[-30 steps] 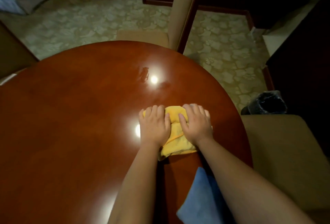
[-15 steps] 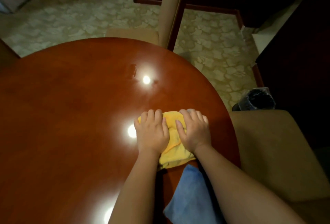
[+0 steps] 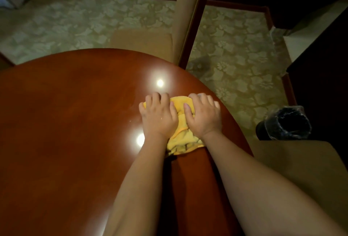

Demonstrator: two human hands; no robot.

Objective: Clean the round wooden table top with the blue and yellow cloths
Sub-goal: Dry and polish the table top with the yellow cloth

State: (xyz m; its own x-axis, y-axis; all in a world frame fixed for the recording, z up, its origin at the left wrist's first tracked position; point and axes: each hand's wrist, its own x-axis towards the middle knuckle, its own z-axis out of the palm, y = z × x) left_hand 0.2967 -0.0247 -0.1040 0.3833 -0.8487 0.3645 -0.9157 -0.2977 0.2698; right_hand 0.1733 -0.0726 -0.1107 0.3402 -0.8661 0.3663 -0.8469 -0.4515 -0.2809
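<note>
While hands (image 3: 180, 117) press, yellow cloth (image 3: 181, 138) beneath

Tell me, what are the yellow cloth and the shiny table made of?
The yellow cloth looks like soft, fuzzy fabric, maybe microfibre: it bunches into folds under both hands. The round table top looks like reddish-brown wood with a glossy varnish: faint grain shows and lamps mirror on it as bright spots.

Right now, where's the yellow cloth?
In the head view, the yellow cloth lies on the table's right half near its edge, pressed under the left hand and right hand.
</note>
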